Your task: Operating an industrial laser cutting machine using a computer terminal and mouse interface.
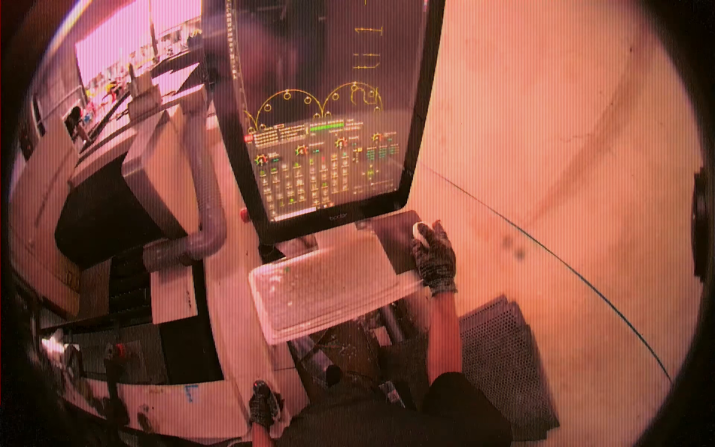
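Note:
My right hand, in a dark patterned glove, is closed over a white computer mouse. The mouse rests on a dark mouse pad to the right of a pale keyboard, which looks covered by a see-through sheet. Above them stands a large dark-framed monitor with yellow outlines of two arcs and rows of small icons. My left hand, also gloved, is low at the edge of the pale machine cabinet. Its fingers are too small and dark to make out.
A thick grey hose bends down beside a boxy machine part at left. A red button sits by the monitor's lower left corner. Perforated dark panels lie at lower right, and a thin cable crosses the floor.

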A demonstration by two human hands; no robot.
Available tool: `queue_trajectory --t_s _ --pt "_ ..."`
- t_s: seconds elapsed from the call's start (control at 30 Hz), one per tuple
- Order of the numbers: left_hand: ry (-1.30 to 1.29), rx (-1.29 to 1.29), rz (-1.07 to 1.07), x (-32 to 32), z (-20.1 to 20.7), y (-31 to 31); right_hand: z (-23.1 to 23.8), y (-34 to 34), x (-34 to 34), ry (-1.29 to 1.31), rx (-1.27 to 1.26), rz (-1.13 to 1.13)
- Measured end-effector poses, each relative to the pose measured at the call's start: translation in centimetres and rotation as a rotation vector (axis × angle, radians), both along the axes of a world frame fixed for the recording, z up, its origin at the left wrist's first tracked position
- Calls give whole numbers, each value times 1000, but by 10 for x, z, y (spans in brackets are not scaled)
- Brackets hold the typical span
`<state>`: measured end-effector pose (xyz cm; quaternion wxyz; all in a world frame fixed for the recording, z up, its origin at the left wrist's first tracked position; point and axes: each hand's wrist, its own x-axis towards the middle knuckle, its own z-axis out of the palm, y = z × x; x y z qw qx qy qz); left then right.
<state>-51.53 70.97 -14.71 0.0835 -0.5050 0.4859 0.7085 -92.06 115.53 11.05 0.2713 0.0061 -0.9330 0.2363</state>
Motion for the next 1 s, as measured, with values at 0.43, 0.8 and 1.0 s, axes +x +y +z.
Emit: queue_trajectory --t_s 0.43,0.8,1.0 --pt "4 82 94 5 -13 -3 -2 -1 -1 67 -38 -9" --pt "-55 -1090 -383 -26 59 55 -32 27 -20 109 -16 129" --pt "-121 -1339 -320 -28 41 42 -20 18 -15 60 77 72"
